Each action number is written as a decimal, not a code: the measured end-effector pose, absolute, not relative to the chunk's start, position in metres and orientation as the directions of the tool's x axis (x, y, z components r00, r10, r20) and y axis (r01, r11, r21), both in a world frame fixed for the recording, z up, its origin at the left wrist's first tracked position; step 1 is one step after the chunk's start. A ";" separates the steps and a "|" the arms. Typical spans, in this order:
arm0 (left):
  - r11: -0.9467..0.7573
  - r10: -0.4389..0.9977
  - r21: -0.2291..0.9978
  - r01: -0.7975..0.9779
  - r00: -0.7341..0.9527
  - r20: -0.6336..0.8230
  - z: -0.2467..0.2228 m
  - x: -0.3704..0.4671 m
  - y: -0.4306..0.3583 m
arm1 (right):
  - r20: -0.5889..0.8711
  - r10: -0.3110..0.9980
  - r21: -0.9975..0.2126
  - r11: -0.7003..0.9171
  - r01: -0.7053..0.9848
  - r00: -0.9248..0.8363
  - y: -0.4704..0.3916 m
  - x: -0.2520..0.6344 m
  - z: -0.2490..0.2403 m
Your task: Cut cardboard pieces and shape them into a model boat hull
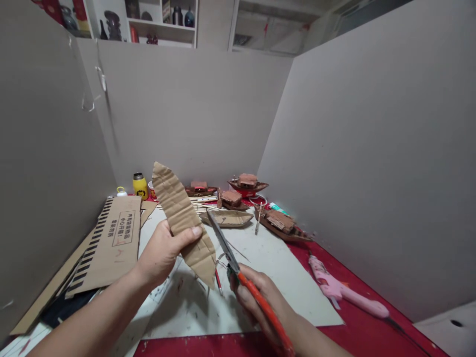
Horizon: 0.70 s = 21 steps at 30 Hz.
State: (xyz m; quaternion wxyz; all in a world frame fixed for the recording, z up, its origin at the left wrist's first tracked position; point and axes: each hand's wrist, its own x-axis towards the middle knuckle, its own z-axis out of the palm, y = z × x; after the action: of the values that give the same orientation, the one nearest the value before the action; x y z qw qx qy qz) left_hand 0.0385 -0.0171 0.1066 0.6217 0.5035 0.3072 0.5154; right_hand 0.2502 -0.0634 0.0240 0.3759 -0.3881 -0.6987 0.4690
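A long, pointed piece of corrugated cardboard (178,203) is gripped in my left hand (163,250), thumb across its front. It stands tilted, its upper tip leaning left. My right hand (256,292) is closed around the orange handles of a pair of scissors (226,248). The blades point up and left, just right of the cardboard's lower end, and look nearly closed. Behind the blades lies a boat-shaped cardboard hull (232,218) on the white sheet. A red pen (218,281) rests between my hands.
Several brown model boats (282,223) line the back and right. A pink glue gun (345,292) lies on the red tabletop at right. Printed cardboard sheets (107,248) are stacked at left, with a yellow bottle (140,187) behind. Grey panels (186,109) enclose the table.
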 end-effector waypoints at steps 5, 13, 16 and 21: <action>-0.035 0.959 0.935 -0.352 0.253 0.131 0.108 0.035 -0.013 | 0.233 0.843 -0.859 0.412 0.304 -0.485 -0.064 0.250 0.038; -0.088 0.939 0.941 -0.327 0.287 0.187 0.103 0.040 -0.015 | 0.185 0.843 -0.872 0.378 0.312 -0.505 -0.066 0.248 0.040; -0.087 0.933 0.938 -0.335 0.302 0.194 0.103 0.041 -0.015 | 0.197 0.852 -0.883 0.370 0.290 -0.486 -0.066 0.248 0.032; -0.066 0.932 0.930 -0.362 0.311 0.188 0.102 0.041 -0.013 | 0.217 0.868 -0.912 0.344 0.224 -0.447 -0.064 0.247 0.020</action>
State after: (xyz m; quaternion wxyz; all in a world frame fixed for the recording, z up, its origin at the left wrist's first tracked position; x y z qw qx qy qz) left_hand 0.0414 -0.0133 0.1018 0.6248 0.5151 0.2766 0.5175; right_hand 0.2467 -0.0639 0.0202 0.3702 -0.3732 -0.7313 0.4345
